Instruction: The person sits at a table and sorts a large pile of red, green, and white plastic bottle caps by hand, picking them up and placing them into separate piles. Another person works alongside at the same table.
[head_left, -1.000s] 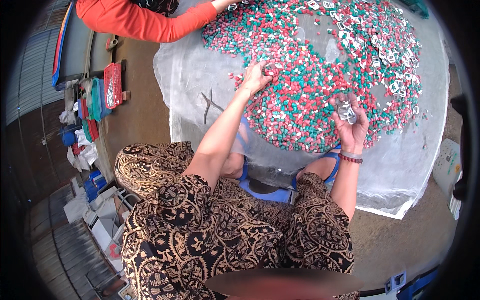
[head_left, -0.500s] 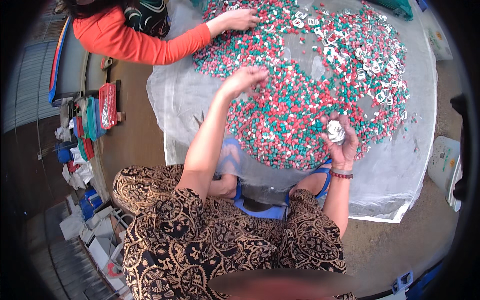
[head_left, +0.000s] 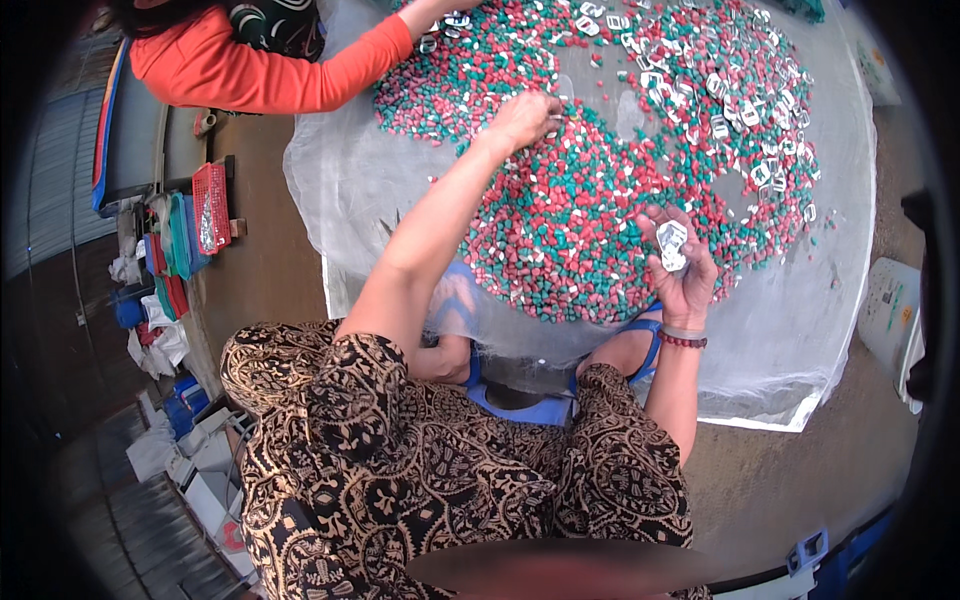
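Observation:
My left hand [head_left: 525, 122] reaches over a spread of small red, green and white pebble-like pieces [head_left: 560, 235]. Its fingers are bent together at the surface, and whatever they pinch is too small to make out. Palm up above the right part of the spread, my right hand [head_left: 688, 275] is curled around a small stack of white-and-clear plastic pieces [head_left: 672, 245]. Similar frame-shaped plastic pieces [head_left: 720, 127] lie scattered over the spread at the far right. Everything rests on a translucent sheet [head_left: 765, 350].
A co-worker's red sleeve [head_left: 270, 75] reaches in at the far left, the hand partly cut off by the upper edge. A red basket [head_left: 210, 205] stands at the left. A pale plastic container [head_left: 888, 325] is at the right. Below me shows a blue stool [head_left: 530, 408].
My left hand has moved forward and right, down onto the pieces. My right hand has stayed nearly in place, its stack turned slightly. The co-worker's hand has moved up and left.

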